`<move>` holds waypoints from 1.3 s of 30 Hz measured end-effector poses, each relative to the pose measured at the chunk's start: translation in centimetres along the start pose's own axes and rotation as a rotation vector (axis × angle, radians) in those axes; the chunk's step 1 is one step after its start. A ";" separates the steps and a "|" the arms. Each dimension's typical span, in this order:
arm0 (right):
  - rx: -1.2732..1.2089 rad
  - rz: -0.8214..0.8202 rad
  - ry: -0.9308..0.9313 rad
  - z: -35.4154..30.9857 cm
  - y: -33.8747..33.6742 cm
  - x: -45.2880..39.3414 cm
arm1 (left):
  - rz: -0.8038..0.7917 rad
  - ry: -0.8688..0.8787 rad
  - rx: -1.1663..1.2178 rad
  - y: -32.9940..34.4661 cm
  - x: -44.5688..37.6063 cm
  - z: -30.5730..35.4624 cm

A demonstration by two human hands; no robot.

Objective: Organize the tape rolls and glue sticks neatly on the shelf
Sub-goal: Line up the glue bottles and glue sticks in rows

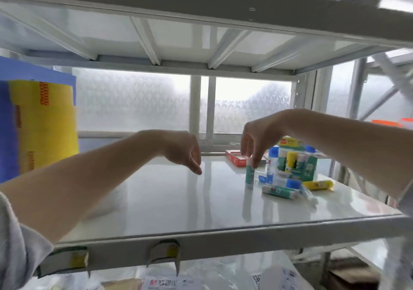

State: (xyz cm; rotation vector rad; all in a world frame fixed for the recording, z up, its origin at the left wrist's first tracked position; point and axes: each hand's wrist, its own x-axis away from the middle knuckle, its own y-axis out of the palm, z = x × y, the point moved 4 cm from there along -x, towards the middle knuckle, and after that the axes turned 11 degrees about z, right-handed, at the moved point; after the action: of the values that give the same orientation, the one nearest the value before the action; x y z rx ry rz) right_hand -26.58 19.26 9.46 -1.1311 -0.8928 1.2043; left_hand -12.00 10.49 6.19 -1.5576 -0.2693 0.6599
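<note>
A right hand (253, 143) pinches the cap of an upright glue stick (250, 174) on the white shelf (169, 200); light, rigid, apparently tippy, best held mid-barrel; left hand (186, 153) hangs loose, empty

Single head-worn wide-angle view, close in front of the white shelf (201, 211); forward and slightly down, toward the frosted window (134, 102)

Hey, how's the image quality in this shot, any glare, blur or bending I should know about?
Head view: strong backlight from the frosted window washes out the background; the glossy shelf mirrors the upright glue stick; the yellow tape rolls at left and the frame's right edge are smeared; the wide lens bows the shelf's front edge; the right hand and left hand read fairly sharp.
</note>
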 end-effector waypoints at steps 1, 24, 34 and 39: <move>-0.002 -0.006 0.041 1.7 0.5 0.7 | -0.010 0.016 -0.005 0.7 -0.9 1.2; -0.222 -0.064 0.271 13.4 14.1 -0.7 | 0.033 -0.182 0.418 14.0 -14.8 6.5; -0.262 -0.042 0.247 12.9 14.9 -1.3 | 0.042 -0.234 0.649 14.9 -15.2 7.2; -0.267 -0.024 0.258 12.4 15.1 -1.5 | 0.005 -0.258 0.762 15.4 -14.9 7.4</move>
State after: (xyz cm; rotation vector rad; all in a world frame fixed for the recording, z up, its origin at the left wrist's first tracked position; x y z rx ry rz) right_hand -42.29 19.81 -2.21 -1.4494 -0.8820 0.9111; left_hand -31.43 6.75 -4.88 -0.7459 -0.1730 0.8441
